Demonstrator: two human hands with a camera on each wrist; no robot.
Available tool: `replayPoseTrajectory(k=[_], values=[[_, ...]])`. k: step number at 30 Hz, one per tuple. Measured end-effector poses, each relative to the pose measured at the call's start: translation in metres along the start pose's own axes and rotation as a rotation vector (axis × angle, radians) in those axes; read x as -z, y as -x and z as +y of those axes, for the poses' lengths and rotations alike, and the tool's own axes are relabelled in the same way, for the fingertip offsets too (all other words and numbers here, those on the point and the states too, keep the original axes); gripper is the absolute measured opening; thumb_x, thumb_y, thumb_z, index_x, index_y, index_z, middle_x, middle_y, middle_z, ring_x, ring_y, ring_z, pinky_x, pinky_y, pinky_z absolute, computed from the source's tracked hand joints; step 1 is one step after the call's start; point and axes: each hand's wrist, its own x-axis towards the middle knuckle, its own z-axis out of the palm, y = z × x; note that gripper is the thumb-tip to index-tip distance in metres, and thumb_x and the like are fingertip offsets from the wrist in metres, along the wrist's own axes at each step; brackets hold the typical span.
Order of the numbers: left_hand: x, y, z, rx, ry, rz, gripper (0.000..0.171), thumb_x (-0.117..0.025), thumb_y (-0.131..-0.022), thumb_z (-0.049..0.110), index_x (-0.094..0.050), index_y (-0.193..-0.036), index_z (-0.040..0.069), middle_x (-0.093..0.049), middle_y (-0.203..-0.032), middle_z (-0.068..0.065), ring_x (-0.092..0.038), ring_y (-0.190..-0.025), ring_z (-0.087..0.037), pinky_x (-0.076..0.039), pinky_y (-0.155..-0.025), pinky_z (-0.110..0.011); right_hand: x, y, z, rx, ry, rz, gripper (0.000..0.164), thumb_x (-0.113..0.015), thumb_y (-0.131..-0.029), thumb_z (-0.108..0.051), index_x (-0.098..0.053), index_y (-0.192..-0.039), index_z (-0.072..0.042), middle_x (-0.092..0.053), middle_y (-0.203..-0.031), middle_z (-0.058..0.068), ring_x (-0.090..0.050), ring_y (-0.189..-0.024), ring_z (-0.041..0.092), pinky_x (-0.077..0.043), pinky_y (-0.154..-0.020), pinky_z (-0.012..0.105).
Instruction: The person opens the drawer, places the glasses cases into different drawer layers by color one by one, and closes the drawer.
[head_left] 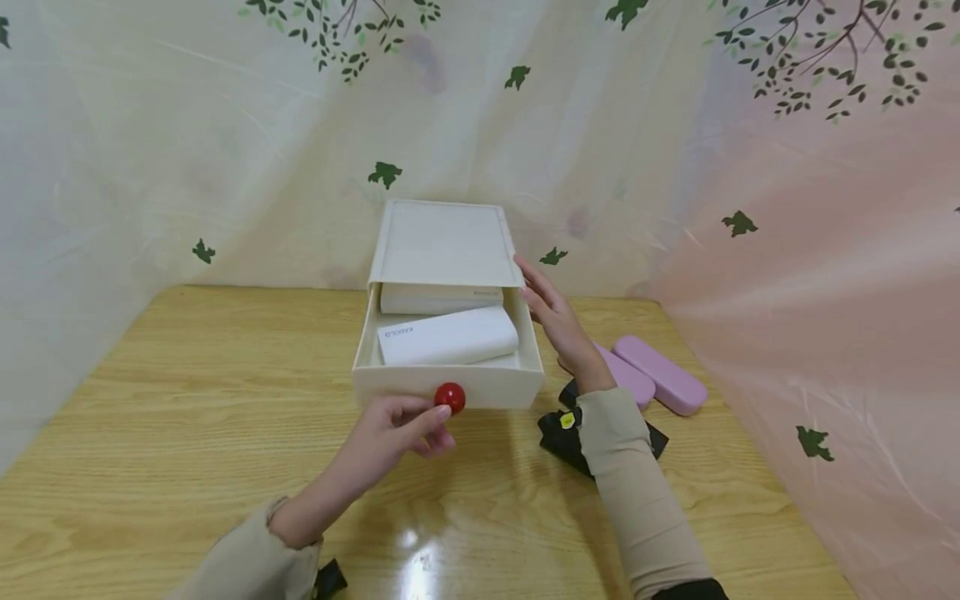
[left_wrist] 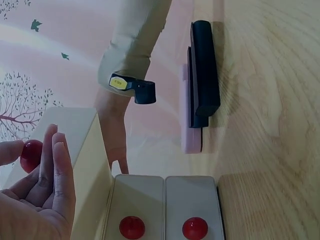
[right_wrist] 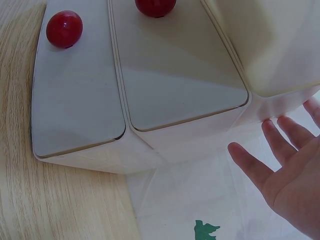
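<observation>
A white drawer cabinet (head_left: 447, 243) stands on the table with its top drawer (head_left: 401, 386) pulled out. Two white cases lie inside: a front case (head_left: 448, 336) set at a slant, with small lettering, and a rear case (head_left: 441, 299) partly under the cabinet's top. My left hand (head_left: 393, 429) pinches the drawer's round red knob (head_left: 450, 398) between thumb and fingers. On the cabinet's right side, my right hand (head_left: 561, 332) rests with its fingers extended. Below, two closed drawers (right_wrist: 180, 65) with red knobs show in the right wrist view.
Right of the cabinet lie two lilac cases (head_left: 671, 379) and some black cases (head_left: 564, 440), partly hidden by the right forearm. The wooden table (head_left: 225, 417) meets a leaf-patterned curtain (head_left: 465, 125) at the back and sides.
</observation>
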Motion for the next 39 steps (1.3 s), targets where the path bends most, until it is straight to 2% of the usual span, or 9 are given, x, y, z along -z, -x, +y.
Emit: replayPoseTrajectory(k=[5, 11, 20, 29, 39], values=[[0.002, -0.006, 0.0, -0.012, -0.013, 0.005, 0.032, -0.057, -0.097, 0.018, -0.067, -0.101, -0.012, -0.072, -0.084, -0.023, -0.069, -0.074, -0.015, -0.059, -0.068, -0.028, -0.001, 0.0, 0.0, -0.003, -0.001, 0.002, 0.052, -0.04, -0.104, -0.029, -0.027, -0.154, -0.028, -0.026, -0.161, -0.002, -0.031, -0.145, 0.025, -0.031, -0.114, 0.058], [0.005, -0.013, 0.001, 0.008, -0.02, 0.019, 0.032, -0.056, -0.098, 0.018, -0.068, -0.101, -0.012, -0.073, -0.083, -0.02, -0.07, -0.077, -0.021, -0.059, -0.069, -0.028, -0.001, 0.0, 0.0, -0.01, -0.003, 0.007, 0.052, -0.041, -0.103, -0.029, -0.028, -0.153, -0.029, -0.027, -0.16, -0.004, -0.031, -0.145, 0.023, -0.032, -0.115, 0.056], [0.007, -0.028, -0.002, 0.039, -0.015, 0.068, 0.033, -0.056, -0.098, 0.019, -0.068, -0.095, -0.012, -0.073, -0.079, -0.013, -0.069, -0.074, -0.016, -0.059, -0.069, -0.029, 0.0, -0.001, -0.001, -0.016, -0.004, 0.011, 0.052, -0.041, -0.103, -0.031, -0.028, -0.153, -0.03, -0.027, -0.161, -0.004, -0.032, -0.144, 0.023, -0.035, -0.113, 0.056], [0.011, -0.043, -0.003, 0.067, 0.021, 0.092, 0.035, -0.055, -0.099, 0.021, -0.067, -0.098, -0.011, -0.072, -0.075, -0.003, -0.066, -0.07, -0.01, -0.059, -0.069, -0.027, 0.0, -0.002, 0.001, -0.001, -0.019, 0.005, 0.05, -0.041, -0.104, -0.03, -0.03, -0.153, -0.028, -0.028, -0.16, -0.004, -0.031, -0.145, 0.021, -0.031, -0.115, 0.056], [0.014, -0.053, -0.002, 0.078, 0.032, 0.11, 0.035, -0.056, -0.099, 0.021, -0.066, -0.099, -0.012, -0.071, -0.073, -0.003, -0.065, -0.068, -0.008, -0.059, -0.068, -0.026, -0.001, -0.001, 0.001, -0.012, -0.022, 0.006, 0.051, -0.042, -0.103, -0.031, -0.029, -0.153, -0.03, -0.027, -0.16, -0.006, -0.029, -0.146, 0.019, -0.03, -0.116, 0.056]])
